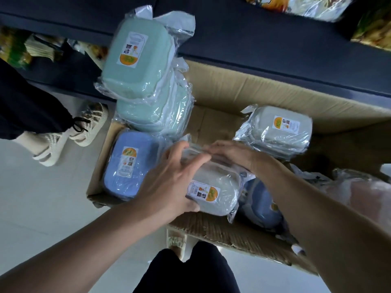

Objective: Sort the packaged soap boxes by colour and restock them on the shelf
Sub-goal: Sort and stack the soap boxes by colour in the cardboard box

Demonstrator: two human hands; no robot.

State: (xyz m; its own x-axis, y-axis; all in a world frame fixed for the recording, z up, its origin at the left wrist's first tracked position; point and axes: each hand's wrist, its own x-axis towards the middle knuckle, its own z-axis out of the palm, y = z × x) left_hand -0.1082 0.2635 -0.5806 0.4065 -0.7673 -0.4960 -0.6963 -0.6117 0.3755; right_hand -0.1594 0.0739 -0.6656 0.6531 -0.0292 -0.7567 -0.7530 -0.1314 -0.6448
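Both my hands hold a grey soap box (220, 187) in clear plastic wrap, over an open cardboard carton (243, 89). My left hand (171, 178) grips its left side and my right hand (237, 155) rests on its far end. A stack of mint-green soap boxes (137, 60) rises at the carton's left rear. A blue soap box (127, 163) lies at the carton's front left. Another grey soap box (281, 127) sits on a small stack at the right. A second blue box (262, 206) lies partly hidden under the held one.
A dark blue shelf (254, 39) runs across the top, with colourful packets (296, 5) on it and more goods on a lower level at left. Another person's leg and sandalled feet (69, 134) stand on the pale floor at left. Loose plastic wrap (359, 187) lies at right.
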